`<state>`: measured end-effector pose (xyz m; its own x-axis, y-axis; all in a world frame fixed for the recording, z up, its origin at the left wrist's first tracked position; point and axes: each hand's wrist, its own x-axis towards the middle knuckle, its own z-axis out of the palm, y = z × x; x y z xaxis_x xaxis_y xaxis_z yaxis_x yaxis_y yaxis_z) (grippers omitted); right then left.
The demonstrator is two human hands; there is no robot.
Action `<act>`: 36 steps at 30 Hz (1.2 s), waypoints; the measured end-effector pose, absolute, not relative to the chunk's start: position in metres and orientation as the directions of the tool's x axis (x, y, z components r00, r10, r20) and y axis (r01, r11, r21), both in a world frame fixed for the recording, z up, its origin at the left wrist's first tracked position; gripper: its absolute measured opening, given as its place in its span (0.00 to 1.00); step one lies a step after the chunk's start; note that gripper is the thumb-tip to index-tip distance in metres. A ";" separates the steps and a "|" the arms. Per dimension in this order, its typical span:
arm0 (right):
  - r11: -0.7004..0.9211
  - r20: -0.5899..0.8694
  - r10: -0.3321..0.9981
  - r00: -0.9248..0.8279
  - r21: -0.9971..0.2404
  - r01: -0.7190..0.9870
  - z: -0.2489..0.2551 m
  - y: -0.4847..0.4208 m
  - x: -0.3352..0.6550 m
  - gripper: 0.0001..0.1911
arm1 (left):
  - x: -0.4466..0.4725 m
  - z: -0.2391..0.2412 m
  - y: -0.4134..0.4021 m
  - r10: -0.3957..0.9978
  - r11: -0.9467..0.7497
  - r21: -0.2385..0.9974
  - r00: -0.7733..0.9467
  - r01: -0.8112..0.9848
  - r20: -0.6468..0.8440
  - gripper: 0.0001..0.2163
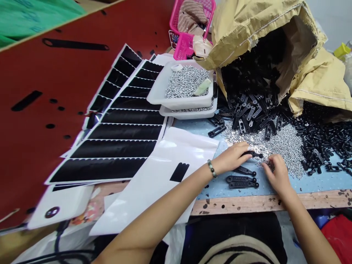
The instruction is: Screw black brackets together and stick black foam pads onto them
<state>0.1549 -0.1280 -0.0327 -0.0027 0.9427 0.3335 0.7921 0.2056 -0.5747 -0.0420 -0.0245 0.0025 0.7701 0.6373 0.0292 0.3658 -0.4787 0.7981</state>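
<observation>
Right of center, your left hand's got a black bar pinched, lying roughly sideways, tip just beside your right hand, curled but can't tell what it's gripping.

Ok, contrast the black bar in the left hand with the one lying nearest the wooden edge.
The held bar is in the left hand; the lying bar rests on the blue mat. The held bar is partly hidden by that hand; the lying bar shows its full length. Both are black and narrow.

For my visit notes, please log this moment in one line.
Left hand: holding black part | Right hand: at screw pile, grip unclear | Nearby: paper sack, white tub
</observation>
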 end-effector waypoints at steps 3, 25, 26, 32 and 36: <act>0.218 0.342 0.940 -0.006 -0.587 0.780 -0.032 -0.135 0.158 0.04 | -0.037 -0.004 -0.029 0.599 -0.520 0.770 0.801 0.370 0.020 0.07; 0.216 0.282 0.957 -0.065 -0.547 0.809 -0.040 -0.134 0.143 0.09 | -0.047 -0.010 -0.030 0.590 -0.534 0.741 0.807 0.407 -0.019 0.08; 0.248 0.285 0.953 -0.105 -0.531 0.810 -0.041 -0.135 0.142 0.08 | -0.047 -0.012 -0.031 0.576 -0.547 0.730 0.817 0.409 -0.027 0.08; 0.309 0.335 0.928 -0.162 -0.453 0.836 -0.048 -0.131 0.135 0.09 | -0.054 -0.012 -0.030 0.556 -0.580 0.697 0.830 0.421 -0.038 0.11; 0.348 0.312 0.926 -0.212 -0.489 0.800 -0.045 -0.129 0.137 0.08 | -0.054 -0.010 -0.029 0.534 -0.608 0.653 0.841 0.452 -0.084 0.10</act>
<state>0.1370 -0.1288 -0.0454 -0.2122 0.9262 0.3117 0.7999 0.3478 -0.4891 -0.0544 -0.0287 -0.0098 0.8412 0.5342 -0.0843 0.4517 -0.6084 0.6526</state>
